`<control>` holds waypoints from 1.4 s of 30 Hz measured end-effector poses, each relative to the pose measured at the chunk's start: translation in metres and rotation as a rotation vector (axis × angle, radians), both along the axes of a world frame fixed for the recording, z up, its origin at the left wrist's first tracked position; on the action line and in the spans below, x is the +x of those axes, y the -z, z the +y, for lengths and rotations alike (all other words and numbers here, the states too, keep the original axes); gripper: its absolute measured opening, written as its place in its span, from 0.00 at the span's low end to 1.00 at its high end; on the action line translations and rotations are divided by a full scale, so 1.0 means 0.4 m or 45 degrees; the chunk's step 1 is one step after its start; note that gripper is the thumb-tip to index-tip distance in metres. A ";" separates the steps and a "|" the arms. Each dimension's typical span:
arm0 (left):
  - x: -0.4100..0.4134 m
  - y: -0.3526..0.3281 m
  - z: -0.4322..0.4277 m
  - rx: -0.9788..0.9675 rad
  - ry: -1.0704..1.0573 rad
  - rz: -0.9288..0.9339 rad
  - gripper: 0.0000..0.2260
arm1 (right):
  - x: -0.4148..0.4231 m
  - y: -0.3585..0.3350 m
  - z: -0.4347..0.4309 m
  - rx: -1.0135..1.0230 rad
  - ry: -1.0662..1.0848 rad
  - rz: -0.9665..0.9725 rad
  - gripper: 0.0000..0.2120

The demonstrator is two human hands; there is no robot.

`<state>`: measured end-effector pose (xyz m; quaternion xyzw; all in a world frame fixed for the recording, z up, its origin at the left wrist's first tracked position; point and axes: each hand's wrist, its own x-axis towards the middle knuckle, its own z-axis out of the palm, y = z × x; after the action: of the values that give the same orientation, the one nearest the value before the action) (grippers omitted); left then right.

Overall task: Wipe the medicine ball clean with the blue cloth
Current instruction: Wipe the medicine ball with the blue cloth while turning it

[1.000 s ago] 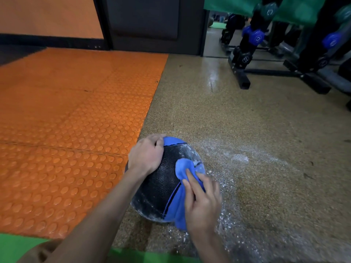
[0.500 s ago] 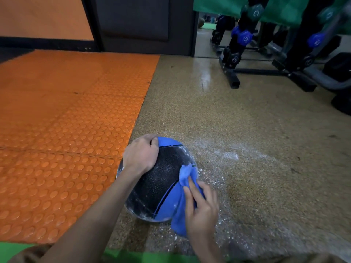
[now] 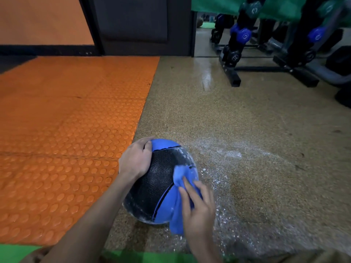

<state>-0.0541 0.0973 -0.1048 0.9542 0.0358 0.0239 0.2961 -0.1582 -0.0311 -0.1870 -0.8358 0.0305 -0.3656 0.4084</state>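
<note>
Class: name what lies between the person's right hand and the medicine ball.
The blue cloth, which the right hand presses against the medicine ball; the head view shows it.

my right hand (image 3: 199, 211) pushed the blue cloth (image 3: 178, 179) down the side of the medicine ball (image 3: 157, 179); then it came a little way back up; the cloth is bunched up near my fingertips again; the ball's blue top shows a bit more.
</note>
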 end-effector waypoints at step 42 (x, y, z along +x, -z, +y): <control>-0.022 0.007 0.026 0.091 -0.140 0.097 0.19 | 0.214 -0.186 0.050 -0.300 -0.145 0.528 0.12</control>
<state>-0.0631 0.1075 -0.1076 0.9610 0.0984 0.0049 0.2586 -0.0726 -0.0112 -0.1127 -0.9352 0.0234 -0.1636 0.3131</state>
